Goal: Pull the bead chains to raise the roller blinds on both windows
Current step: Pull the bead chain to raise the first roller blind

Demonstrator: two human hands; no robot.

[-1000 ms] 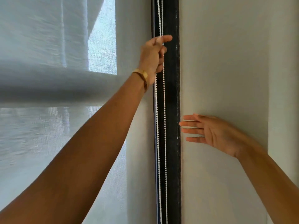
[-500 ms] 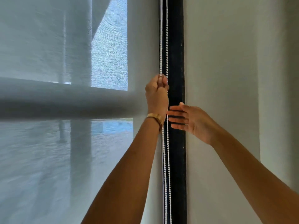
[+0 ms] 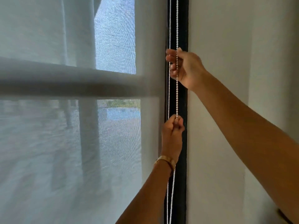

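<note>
Two hands on bead chain (image 3: 173, 97), which hangs along black frame (image 3: 182, 143): left hand (image 3: 172, 126) fisted low, right hand (image 3: 184, 67) closing above. Advice: pull same strand straight down, alternate grips, avoid slack. Blind (image 3: 64, 143) left of frame, unraised.

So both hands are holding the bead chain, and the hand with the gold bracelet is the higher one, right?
Not quite. The head view shows both hands on the bead chain, but the left hand with the gold bracelet is the lower one. The right hand grips higher up.
</note>
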